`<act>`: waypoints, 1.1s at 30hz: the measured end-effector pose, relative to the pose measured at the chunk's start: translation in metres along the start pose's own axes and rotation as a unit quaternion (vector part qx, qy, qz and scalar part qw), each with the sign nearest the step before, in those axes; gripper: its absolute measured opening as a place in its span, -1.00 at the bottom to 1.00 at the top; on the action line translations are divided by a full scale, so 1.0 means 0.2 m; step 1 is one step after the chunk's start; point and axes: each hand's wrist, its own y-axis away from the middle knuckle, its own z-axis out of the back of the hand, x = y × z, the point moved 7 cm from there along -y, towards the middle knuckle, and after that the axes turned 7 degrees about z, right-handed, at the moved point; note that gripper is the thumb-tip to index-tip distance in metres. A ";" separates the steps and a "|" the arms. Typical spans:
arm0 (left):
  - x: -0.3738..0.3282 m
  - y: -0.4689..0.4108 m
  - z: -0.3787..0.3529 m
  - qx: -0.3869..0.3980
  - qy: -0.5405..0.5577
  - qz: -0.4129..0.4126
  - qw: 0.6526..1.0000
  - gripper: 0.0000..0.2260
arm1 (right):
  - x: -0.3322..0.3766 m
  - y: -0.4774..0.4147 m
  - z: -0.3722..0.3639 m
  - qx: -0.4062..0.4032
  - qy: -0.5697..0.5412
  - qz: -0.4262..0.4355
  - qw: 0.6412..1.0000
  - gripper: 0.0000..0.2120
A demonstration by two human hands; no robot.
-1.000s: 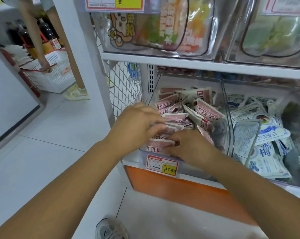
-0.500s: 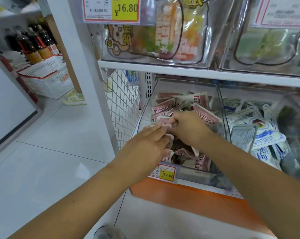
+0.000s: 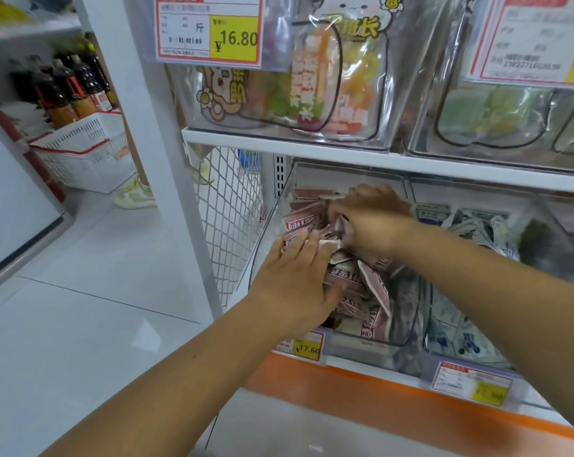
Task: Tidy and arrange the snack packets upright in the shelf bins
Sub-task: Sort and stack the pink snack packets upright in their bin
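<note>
A clear plastic bin [image 3: 407,331] on the lower shelf holds several small red-and-white snack packets [image 3: 368,288], most lying tumbled. My left hand [image 3: 298,278] rests flat over the packets at the bin's front left, fingers spread, fingertips touching one packet [image 3: 330,243]. My right hand [image 3: 374,222] reaches deeper into the bin and is closed on a bunch of red packets at the back. More packets [image 3: 300,222] stand on edge at the back left. Both hands hide the packets under them.
A second clear bin [image 3: 457,338] of blue-and-white packets stands to the right. The white shelf board [image 3: 345,153] hangs close above, with bins of bagged sweets on it. A wire mesh side panel [image 3: 229,219] bounds the left. A white basket [image 3: 87,153] and someone's shoe lie on the floor.
My right hand has moved from the bin's front toward its back with packets in it. My left hand has followed, sliding up from the front edge. The view has moved closer.
</note>
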 end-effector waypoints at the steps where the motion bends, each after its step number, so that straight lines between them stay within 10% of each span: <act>1: 0.01 0.01 -0.01 0.011 -0.005 0.004 1.000 -0.43 | 0.00 0.00 0.01 -0.023 0.007 -0.005 1.000 -0.86; 8: 0.03 0.04 0.00 0.014 0.022 0.015 1.000 -0.44 | 0.01 0.02 0.04 0.008 -0.078 0.008 0.997 -0.73; 12: 0.02 0.05 0.04 -0.012 0.082 0.002 0.997 -0.42 | -0.10 0.23 0.20 -0.116 -0.063 -0.037 0.991 -0.51; 17: -0.05 -0.01 0.09 -0.021 0.151 -0.016 0.988 -0.45 | -0.12 0.32 0.07 -0.001 -0.081 -0.084 0.993 -0.63; 24: -0.02 -0.04 0.12 -0.086 0.201 0.013 0.976 -0.42 | -0.11 0.35 0.05 -0.068 -0.150 -0.097 0.982 -0.84; 33: -0.02 -0.10 0.19 -0.076 0.443 0.028 0.893 -0.45 | -0.22 0.50 0.04 -0.188 -0.426 -0.129 0.875 -0.97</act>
